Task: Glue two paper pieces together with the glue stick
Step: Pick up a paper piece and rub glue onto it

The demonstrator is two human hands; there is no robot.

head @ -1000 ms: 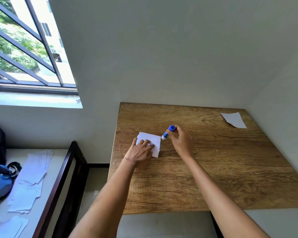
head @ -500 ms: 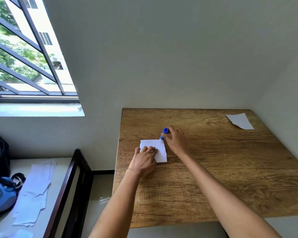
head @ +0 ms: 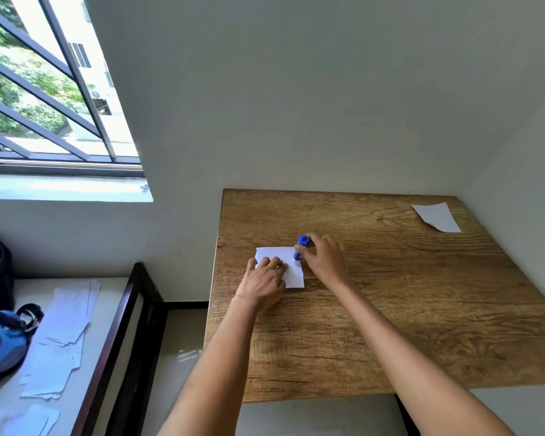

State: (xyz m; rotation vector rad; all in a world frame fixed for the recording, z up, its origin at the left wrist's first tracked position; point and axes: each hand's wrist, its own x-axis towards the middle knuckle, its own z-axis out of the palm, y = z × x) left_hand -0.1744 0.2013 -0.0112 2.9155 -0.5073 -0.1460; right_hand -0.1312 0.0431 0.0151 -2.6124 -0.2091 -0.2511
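Observation:
A small white paper piece (head: 291,265) lies near the left side of the wooden table (head: 406,309). My left hand (head: 263,283) presses flat on its left part, fingers spread over the sheet. My right hand (head: 324,258) grips a blue glue stick (head: 300,249), tilted with its white tip down on the paper's right edge. A second white paper piece (head: 436,217) lies alone at the table's far right corner, away from both hands.
White walls close the table in behind and on the right. To the left stands a lower surface with a dark wooden rail (head: 114,341), loose paper sheets (head: 63,335) and a blue bag (head: 0,344). A barred window (head: 44,89) is at upper left.
The glue stick has slid along the paper's right side, from beyond the top corner down onto the sheet. My left hand stays pressed on the paper. The camera has shifted slightly.

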